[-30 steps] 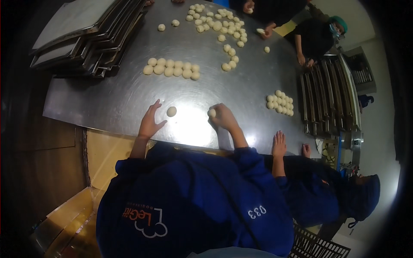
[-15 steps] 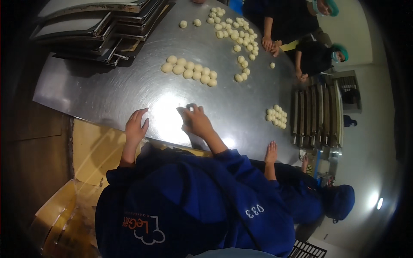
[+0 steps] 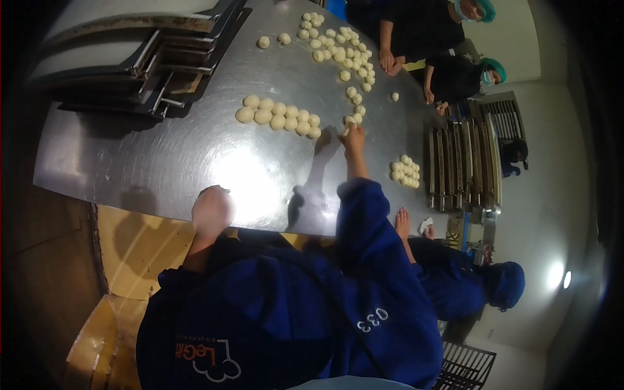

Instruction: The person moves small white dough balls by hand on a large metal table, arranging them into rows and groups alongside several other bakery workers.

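My right hand [image 3: 353, 140] reaches up the steel table [image 3: 130, 166], its fingers closed on a dough ball [image 3: 349, 128] at the lower end of a loose chain of balls [image 3: 354, 97]. My left hand [image 3: 212, 209] is down by the near edge beside a bright glare; its fingers are too blurred to read. Left of my right hand lies a double row of smooth pale dough balls [image 3: 278, 119], and a smaller grouped batch [image 3: 405, 171] sits to its right. A large scattered cluster [image 3: 335, 49] covers the far part of the table.
Stacked metal trays [image 3: 140, 58] crowd the far left. Upright trays [image 3: 463, 162] stand beyond the right end. Two co-workers [image 3: 455, 84] [image 3: 422, 32] in green caps stand across the table; another in blue [image 3: 484, 286] is close on my right, a hand [image 3: 402, 224] on the edge.
My right hand has moved away from the near middle, forward and right, onto the loose balls. My left hand stays near the edge, now more blurred. The single ball once between my hands is not visible there.
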Available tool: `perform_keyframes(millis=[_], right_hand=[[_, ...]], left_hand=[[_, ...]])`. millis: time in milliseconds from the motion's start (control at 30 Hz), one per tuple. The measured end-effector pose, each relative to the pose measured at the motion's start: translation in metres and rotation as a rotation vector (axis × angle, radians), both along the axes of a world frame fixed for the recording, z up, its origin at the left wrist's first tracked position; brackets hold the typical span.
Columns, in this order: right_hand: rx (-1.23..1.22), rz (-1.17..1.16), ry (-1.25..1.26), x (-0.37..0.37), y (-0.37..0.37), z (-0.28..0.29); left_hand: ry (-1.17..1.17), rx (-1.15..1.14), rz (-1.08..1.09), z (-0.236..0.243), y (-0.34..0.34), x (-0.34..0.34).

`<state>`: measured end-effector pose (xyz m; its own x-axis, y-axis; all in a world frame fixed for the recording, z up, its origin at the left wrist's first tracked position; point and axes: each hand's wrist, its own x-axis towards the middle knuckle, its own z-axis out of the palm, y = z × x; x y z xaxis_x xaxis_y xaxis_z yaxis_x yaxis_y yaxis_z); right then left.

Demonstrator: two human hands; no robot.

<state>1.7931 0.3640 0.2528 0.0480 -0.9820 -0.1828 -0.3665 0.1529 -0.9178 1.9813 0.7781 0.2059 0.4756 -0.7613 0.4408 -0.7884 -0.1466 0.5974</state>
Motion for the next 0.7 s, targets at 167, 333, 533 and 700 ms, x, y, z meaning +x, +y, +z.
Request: perform_keyframes(millis=[167,333,533,700], right_hand=[[-0.012,0.238,0.42,0.002,-0.032,-0.064],[0.426,0.448,0.211,-0.014,-0.048,0.0],[-0.413,0.154,0.595,-0.045,-0.069,-0.027],[-0.525,-0.157,0.595,-0.014,-0.061,-0.031]], left_hand=[[-0.019,-0.003,-0.081,0.009,-0.008,-0.002],[-0.044,0.028,0.042,-0.003,-0.001,-0.008],[-0.102,0.063,0.047,-0.022,-0.009,-0.012],[-0.247,0.267,0.07,-0.001,-0.011,-0.011]])
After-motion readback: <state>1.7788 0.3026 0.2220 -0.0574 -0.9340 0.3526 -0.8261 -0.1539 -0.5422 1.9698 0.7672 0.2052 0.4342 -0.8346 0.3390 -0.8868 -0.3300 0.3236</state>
